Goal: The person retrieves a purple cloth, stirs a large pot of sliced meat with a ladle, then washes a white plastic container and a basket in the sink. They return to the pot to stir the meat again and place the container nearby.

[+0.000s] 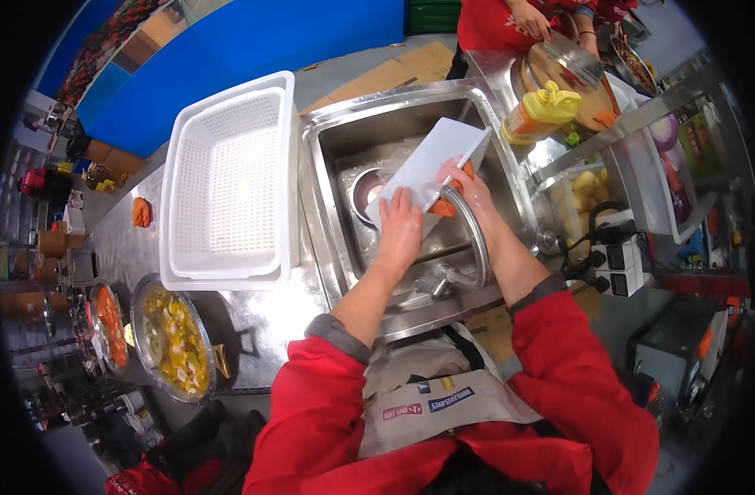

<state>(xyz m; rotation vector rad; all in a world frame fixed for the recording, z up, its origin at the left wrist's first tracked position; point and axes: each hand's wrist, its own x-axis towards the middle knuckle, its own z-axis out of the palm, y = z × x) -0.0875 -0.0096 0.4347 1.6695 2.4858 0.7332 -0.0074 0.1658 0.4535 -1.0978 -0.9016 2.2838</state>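
Note:
Over the sink (318,140) I hold a white rectangular plastic tray (448,148), tilted. My left hand (401,227) grips its near left edge, fingers bent over the surface. My right hand (476,198) is closed on an orange cloth (442,208) at the tray's right side, with fingers also against the tray. A curved metal faucet (478,247) rises beside the right wrist and covers part of that hand. Below the tray, a round metal bowl (359,191) sits in the basin, partly hidden.
Left of the sink stands a white perforated basket (188,165) nested in a tub. Pans of food (179,338) stand at the lower left, near another orange cloth (141,212). At right are a yellow jug (542,111) and a co-worker's hand holding a cleaver (574,62).

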